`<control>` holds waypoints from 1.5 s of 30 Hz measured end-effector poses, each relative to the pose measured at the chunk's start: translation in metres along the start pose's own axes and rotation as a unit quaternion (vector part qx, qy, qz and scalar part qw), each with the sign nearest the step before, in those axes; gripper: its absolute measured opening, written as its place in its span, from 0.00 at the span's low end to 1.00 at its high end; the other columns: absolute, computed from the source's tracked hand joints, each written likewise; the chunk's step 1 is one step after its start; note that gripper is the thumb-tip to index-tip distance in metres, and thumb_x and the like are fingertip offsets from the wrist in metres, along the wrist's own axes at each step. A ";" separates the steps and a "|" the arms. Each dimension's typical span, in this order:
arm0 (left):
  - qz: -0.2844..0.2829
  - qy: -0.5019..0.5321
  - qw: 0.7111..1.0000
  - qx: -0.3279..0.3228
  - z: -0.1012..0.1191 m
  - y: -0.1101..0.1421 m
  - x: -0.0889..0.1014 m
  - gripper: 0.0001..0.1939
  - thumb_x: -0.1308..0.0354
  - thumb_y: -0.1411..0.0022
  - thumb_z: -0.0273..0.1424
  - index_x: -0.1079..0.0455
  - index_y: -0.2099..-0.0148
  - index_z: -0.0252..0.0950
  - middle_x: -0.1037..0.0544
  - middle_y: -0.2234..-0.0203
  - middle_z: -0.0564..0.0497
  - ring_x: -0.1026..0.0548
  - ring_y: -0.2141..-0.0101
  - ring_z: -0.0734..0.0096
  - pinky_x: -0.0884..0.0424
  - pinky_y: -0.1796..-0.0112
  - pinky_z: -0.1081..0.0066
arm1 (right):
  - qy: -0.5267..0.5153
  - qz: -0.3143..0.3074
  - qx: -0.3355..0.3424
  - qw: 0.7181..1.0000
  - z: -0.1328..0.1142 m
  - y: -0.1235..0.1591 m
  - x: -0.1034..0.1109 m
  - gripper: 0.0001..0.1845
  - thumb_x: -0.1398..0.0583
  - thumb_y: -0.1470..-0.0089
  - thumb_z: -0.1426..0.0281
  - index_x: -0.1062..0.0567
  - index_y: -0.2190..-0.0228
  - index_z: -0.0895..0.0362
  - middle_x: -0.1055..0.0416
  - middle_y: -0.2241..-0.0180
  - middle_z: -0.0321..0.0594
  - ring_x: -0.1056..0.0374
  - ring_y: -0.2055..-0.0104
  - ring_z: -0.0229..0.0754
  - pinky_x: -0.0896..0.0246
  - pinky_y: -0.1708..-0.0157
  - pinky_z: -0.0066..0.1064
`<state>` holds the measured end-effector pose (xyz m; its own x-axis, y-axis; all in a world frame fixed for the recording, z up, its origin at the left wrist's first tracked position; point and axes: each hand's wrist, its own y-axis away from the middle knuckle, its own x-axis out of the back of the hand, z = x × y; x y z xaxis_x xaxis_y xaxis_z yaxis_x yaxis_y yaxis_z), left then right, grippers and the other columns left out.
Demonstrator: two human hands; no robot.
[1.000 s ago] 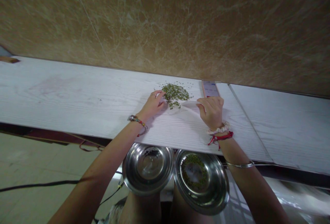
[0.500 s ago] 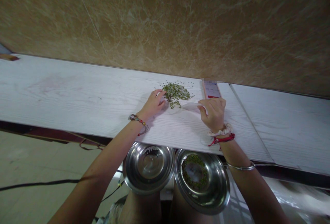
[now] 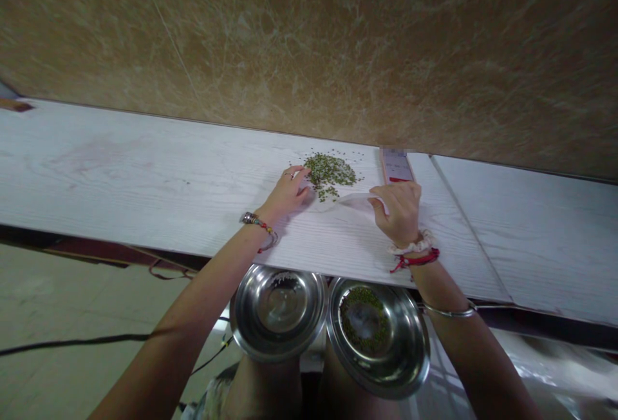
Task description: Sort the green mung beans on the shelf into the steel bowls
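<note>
Left hand [image 3: 288, 191]: much where it was a second ago, at the near-left edge of the pile; thumb and fingers stand apart, fingertips at the outer beans, with nothing seen gripped between them.
Right hand [image 3: 396, 209]: has drawn slightly toward the person over the last second; its fingers are closed on a thin translucent sheet.
Translucent sheet [image 3: 358, 200]: slants from the right hand toward the pile and shows more plainly than a second ago; its far edge blends into the white, so I cannot tell whether it touches the beans.
Green beans [image 3: 332, 170]: spread on the surface [image 3: 145, 169] between the two hands, a small tail trailing toward the person; the outline has hardly changed, so the latest movement seems to have shifted the sheet rather than the pile.
Phone [image 3: 396, 165]: flat beyond the right hand, a little more of its red strip uncovered now.
Left bowl [image 3: 282, 346]: steel, over the thighs, a few pale grains on its far side; no change seen.
Right bowl [image 3: 408, 337]: beside it, holding a ring of green beans; this amount looks unchanged too.
</note>
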<state>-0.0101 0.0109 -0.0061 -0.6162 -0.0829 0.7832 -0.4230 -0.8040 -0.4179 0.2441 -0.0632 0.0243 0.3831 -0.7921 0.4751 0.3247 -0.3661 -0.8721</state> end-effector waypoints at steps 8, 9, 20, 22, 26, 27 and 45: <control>-0.005 -0.003 1.000 0.001 -0.002 0.000 0.000 0.23 0.48 0.40 0.26 0.38 0.42 0.31 0.35 0.45 0.38 0.38 0.43 0.57 0.41 0.41 0.57 | -0.012 -0.036 -0.035 0.999 -0.001 0.002 -0.002 0.10 0.46 0.40 0.68 0.26 0.69 0.53 0.26 0.74 0.36 0.34 0.67 0.42 0.50 0.57 0.38; -0.004 -0.002 1.000 0.000 -0.002 0.000 0.000 0.23 0.48 0.40 0.26 0.38 0.41 0.31 0.35 0.45 0.39 0.38 0.43 0.57 0.41 0.41 0.57 | -0.013 -0.036 -0.033 0.999 -0.001 0.002 -0.002 0.10 0.46 0.40 0.68 0.26 0.69 0.53 0.26 0.74 0.36 0.34 0.66 0.42 0.50 0.56 0.38; -0.002 0.002 1.000 -0.007 -0.005 0.000 -0.002 0.23 0.48 0.40 0.27 0.38 0.41 0.33 0.35 0.45 0.40 0.38 0.43 0.57 0.41 0.40 0.57 | -0.013 -0.008 -0.002 1.000 -0.004 0.000 -0.004 0.09 0.46 0.40 0.69 0.27 0.69 0.54 0.26 0.74 0.35 0.34 0.68 0.40 0.49 0.58 0.37; -0.003 0.002 1.000 -0.003 -0.006 0.000 -0.002 0.23 0.48 0.40 0.27 0.38 0.41 0.32 0.36 0.45 0.40 0.38 0.43 0.57 0.41 0.40 0.56 | -0.019 0.009 0.013 1.000 -0.005 -0.002 -0.003 0.09 0.46 0.40 0.69 0.27 0.70 0.54 0.26 0.75 0.34 0.34 0.69 0.40 0.49 0.59 0.36; -0.010 0.001 1.000 0.001 -0.006 0.000 -0.002 0.24 0.48 0.39 0.28 0.39 0.41 0.32 0.36 0.45 0.39 0.39 0.42 0.56 0.42 0.40 0.55 | -0.027 0.020 0.026 0.999 -0.006 -0.004 -0.001 0.08 0.45 0.40 0.68 0.28 0.70 0.54 0.26 0.76 0.34 0.34 0.70 0.39 0.48 0.60 0.35; -0.012 0.000 1.000 0.001 -0.007 0.000 -0.001 0.24 0.48 0.39 0.28 0.39 0.40 0.32 0.36 0.45 0.39 0.39 0.42 0.56 0.42 0.40 0.55 | -0.026 0.019 0.026 0.999 -0.005 -0.004 -0.001 0.09 0.45 0.40 0.68 0.28 0.70 0.54 0.26 0.76 0.34 0.33 0.70 0.39 0.47 0.60 0.35; -0.009 -0.001 1.000 0.002 -0.004 0.000 0.000 0.24 0.48 0.40 0.27 0.38 0.41 0.33 0.36 0.45 0.40 0.39 0.42 0.57 0.42 0.40 0.56 | -0.034 -0.074 -0.020 0.996 -0.005 0.003 -0.004 0.11 0.47 0.40 0.67 0.25 0.69 0.53 0.25 0.72 0.37 0.34 0.66 0.43 0.50 0.57 0.39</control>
<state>-0.0122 0.0134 -0.0080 -0.6068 -0.0692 0.7918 -0.4316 -0.8079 -0.4014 0.2391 -0.0630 0.0194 0.3918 -0.6934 0.6047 0.3478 -0.4968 -0.7951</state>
